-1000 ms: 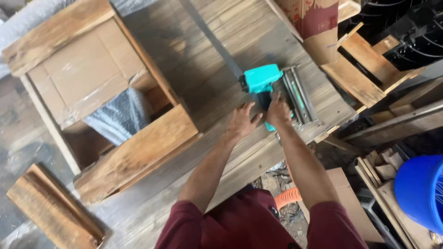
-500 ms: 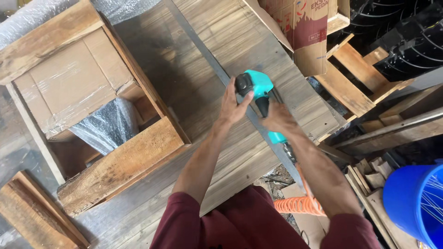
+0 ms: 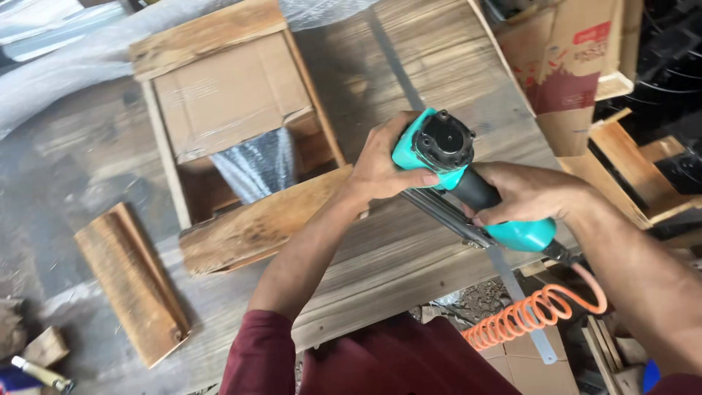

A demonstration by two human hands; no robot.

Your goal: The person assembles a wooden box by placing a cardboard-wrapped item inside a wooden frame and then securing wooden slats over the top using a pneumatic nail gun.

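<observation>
Right hand (image 3: 528, 194) wrapped tight around the black grip of the teal nail gun (image 3: 468, 183), left hand (image 3: 380, 167) clasping its head, tool held over the plank bench (image 3: 409, 256) beside the wooden crate (image 3: 234, 132); muzzle contact apparently hidden.

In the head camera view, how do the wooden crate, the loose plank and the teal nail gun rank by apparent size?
1. Wooden crate, clearly largest.
2. and 3. Loose plank and nail gun look alike; the gun is nearer the camera, so unsure.

Maroon, seemingly short sleeves; bare forearms, left hand (image 3: 380, 167) and right hand (image 3: 528, 194).
</observation>
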